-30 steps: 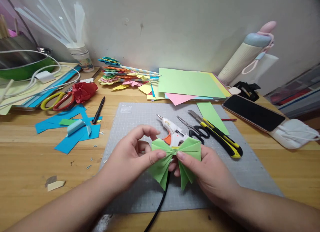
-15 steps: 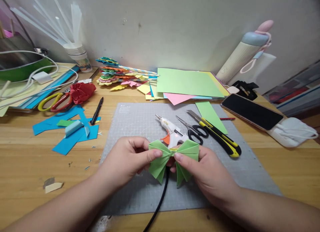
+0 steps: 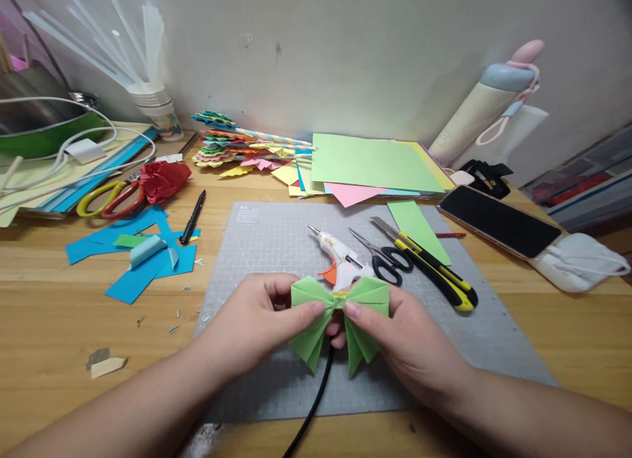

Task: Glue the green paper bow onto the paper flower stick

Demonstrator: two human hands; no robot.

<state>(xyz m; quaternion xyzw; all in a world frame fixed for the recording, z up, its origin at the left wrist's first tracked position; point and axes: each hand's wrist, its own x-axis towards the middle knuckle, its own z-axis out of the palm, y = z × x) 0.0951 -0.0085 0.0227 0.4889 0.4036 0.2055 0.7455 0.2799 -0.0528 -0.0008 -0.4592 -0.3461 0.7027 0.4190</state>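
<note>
Between my two hands is a pleated green paper bow [image 3: 365, 313], held upright above a grey cutting mat [image 3: 266, 247]. My left hand [image 3: 269, 313] pinches its left wing, thumb close to the gathered middle. My right hand [image 3: 407, 333] grips the right wing, its thumb pressed beside the centre and fingertips showing behind the bow. Just beyond lies a white hot glue gun [image 3: 338, 254] with an orange trigger; its black cord [image 3: 316, 399] runs toward me. Black-handled scissors [image 3: 388, 260] and a yellow-and-black utility knife [image 3: 434, 274] rest to its right.
Blue paper strips [image 3: 133, 267], a black pen [image 3: 192, 218] and red-and-yellow-handled scissors [image 3: 113, 198] lie at left. Paper flowers [image 3: 217, 142] and a stack of coloured paper [image 3: 375, 162] sit by the wall. A phone [image 3: 498, 221] and a leaning umbrella [image 3: 474, 109] are at right.
The bow has tilted a little, its lower tips now hanging further down. My left thumb has slid slightly right toward the bow's centre. Both hands keep their hold.
</note>
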